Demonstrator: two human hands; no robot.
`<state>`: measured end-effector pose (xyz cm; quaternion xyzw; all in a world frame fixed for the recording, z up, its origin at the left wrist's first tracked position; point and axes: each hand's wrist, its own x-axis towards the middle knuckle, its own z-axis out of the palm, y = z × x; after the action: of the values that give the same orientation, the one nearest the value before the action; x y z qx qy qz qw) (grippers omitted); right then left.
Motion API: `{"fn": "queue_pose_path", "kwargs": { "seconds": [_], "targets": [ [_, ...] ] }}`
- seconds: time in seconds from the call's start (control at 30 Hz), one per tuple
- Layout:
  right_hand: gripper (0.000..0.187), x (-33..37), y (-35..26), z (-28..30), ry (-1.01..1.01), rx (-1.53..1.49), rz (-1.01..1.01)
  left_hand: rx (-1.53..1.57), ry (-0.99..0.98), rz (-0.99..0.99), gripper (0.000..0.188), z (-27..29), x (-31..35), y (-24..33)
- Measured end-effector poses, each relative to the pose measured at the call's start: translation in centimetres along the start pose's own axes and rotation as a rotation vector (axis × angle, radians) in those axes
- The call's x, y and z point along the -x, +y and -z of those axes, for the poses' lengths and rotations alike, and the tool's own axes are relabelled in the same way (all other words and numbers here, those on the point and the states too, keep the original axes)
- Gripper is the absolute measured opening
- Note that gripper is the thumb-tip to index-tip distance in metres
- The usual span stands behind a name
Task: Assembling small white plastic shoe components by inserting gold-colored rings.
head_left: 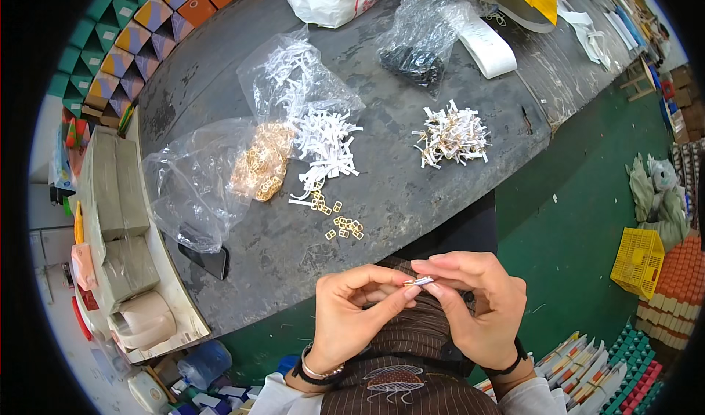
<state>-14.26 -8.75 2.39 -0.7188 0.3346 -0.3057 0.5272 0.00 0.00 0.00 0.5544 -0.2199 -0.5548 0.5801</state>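
Threading white strip [420, 281] through small gold buckle, lower centre of frame; left hand [351, 314] and right hand [477, 305] fingers pinched shut on it together. Likely mid-assembly; next needs pulling strip through, then reaching loose buckles [344, 226] on surface [411, 195].

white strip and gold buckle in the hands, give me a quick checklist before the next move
1. Small white strip with gold metal buckle pinched by both hands: ok.
2. Left hand fingertips on it: ok.
3. Right hand fingertips on it: ok.
4. Strip threaded through buckle: cannot tell, fingers hide it.
5. Loose gold buckles on the grey table: ok.
6. Pile of white strips beside them: ok.
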Motion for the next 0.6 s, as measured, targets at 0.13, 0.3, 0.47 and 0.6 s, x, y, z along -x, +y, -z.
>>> {"fn": "queue_pose_path", "kwargs": {
  "seconds": [0.13,0.3,0.47,0.6],
  "targets": [
    [0.024,0.0,-0.1,0.2,0.060,-0.197,-0.165,0.089,-0.007,0.034,0.016,0.0,0.0,0.0],
    [0.019,-0.6,-0.1,1.0,-0.063,-0.061,-0.135,0.134,-0.017,0.033,0.013,0.0,0.0,0.2],
    [0.016,-1.0,-0.5,1.3,-0.088,0.028,-0.073,0.034,-0.081,0.101,0.011,0.0,0.2,0.7],
    [0.015,-1.0,-0.5,1.6,-0.142,0.068,-0.059,0.010,-0.090,0.134,0.012,0.1,0.1,1.0]
  ]
}}
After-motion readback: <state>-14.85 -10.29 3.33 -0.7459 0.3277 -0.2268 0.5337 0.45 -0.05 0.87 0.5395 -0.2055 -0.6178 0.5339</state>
